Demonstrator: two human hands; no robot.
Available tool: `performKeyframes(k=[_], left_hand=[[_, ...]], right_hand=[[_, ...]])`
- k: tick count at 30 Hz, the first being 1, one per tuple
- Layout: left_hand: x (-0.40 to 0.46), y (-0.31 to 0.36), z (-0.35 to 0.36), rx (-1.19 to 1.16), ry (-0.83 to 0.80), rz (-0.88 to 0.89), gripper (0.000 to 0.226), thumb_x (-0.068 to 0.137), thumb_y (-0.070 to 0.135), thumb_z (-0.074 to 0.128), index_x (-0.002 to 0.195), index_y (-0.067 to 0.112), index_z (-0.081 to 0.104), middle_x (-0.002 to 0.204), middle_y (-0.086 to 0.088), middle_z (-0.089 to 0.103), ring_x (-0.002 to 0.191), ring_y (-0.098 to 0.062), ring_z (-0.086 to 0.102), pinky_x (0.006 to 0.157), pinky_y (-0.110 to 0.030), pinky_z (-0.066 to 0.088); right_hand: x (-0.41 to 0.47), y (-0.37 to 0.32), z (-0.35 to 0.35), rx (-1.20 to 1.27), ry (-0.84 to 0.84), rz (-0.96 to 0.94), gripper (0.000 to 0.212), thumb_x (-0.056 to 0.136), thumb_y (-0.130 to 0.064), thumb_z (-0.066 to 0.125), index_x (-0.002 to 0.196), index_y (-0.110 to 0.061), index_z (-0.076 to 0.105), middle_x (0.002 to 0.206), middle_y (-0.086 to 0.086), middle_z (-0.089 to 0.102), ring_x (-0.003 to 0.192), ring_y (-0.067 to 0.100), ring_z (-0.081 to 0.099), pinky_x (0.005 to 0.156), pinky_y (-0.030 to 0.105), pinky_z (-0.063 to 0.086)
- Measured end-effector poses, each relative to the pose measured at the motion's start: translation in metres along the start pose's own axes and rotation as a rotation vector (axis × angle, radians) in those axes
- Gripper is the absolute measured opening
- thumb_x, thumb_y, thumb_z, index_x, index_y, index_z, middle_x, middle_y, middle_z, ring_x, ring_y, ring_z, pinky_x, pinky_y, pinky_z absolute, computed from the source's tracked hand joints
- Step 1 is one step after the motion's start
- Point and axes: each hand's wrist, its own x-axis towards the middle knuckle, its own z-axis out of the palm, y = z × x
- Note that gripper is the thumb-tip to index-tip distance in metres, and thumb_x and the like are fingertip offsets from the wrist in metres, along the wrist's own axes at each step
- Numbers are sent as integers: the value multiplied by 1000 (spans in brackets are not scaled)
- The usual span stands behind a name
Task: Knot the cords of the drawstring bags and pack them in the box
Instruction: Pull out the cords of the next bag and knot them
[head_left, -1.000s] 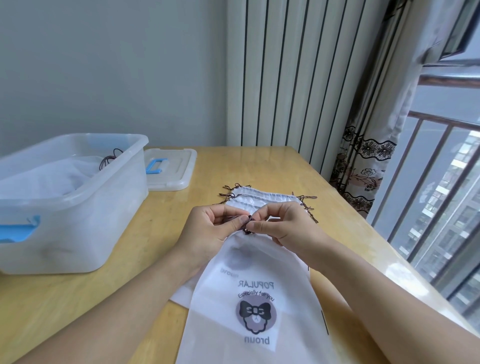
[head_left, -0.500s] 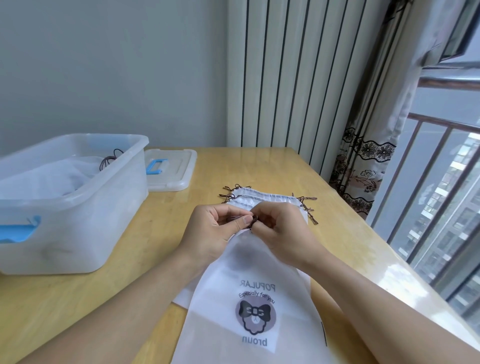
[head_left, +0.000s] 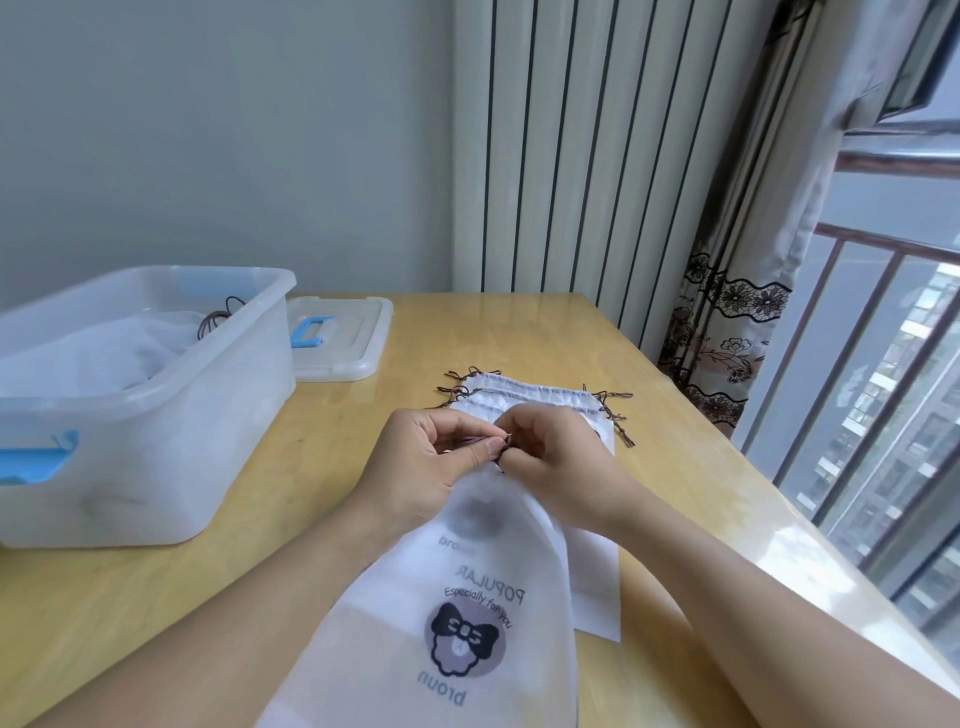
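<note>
A white drawstring bag (head_left: 467, 613) with a bow-and-bear print hangs from my hands toward me, its mouth gathered. My left hand (head_left: 426, 462) and my right hand (head_left: 550, 457) meet at the bag's top, both pinching the dark brown cord (head_left: 498, 447) between thumb and fingers. Under it on the table lies a flat stack of more white bags (head_left: 524, 395), their brown cord ends sticking out at both sides. The translucent plastic box (head_left: 156, 415) stands at the left, with white bags and a dark cord inside.
The box's lid (head_left: 343, 338) with a blue handle lies flat behind the box. The wooden table (head_left: 322, 426) ends at the right beside a window railing (head_left: 852, 415) and a patterned curtain (head_left: 727, 332). A striped panel stands behind.
My fingers have worked the cord while both hands stayed at the bag's top. The bag has gathered tighter and its printed part has slid slightly toward me.
</note>
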Motion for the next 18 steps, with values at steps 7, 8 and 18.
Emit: performKeyframes(k=[7, 8, 18], left_hand=[[3, 2, 1, 29, 17, 26, 14, 82, -1, 76, 81, 13, 79, 82, -4, 78, 78, -12, 71, 78, -21, 57], [3, 2, 0, 26, 17, 24, 13, 82, 0, 76, 81, 13, 79, 82, -5, 78, 78, -12, 71, 78, -21, 57], [1, 3, -2, -90, -31, -41, 11, 81, 1, 76, 79, 12, 79, 82, -10, 77, 75, -16, 71, 72, -23, 57]], right_hand=[[0, 1, -15, 335, -129, 215, 12, 93, -2, 66, 82, 0, 70, 67, 6, 62, 61, 18, 54, 60, 28, 45], [-1, 2, -19, 418, -170, 232, 9, 94, -2, 67, 86, 1, 71, 71, 9, 65, 65, 20, 57, 65, 29, 49], [-1, 4, -26, 584, -333, 211, 7, 89, -15, 72, 85, -11, 68, 81, 9, 64, 75, 20, 59, 75, 31, 55]])
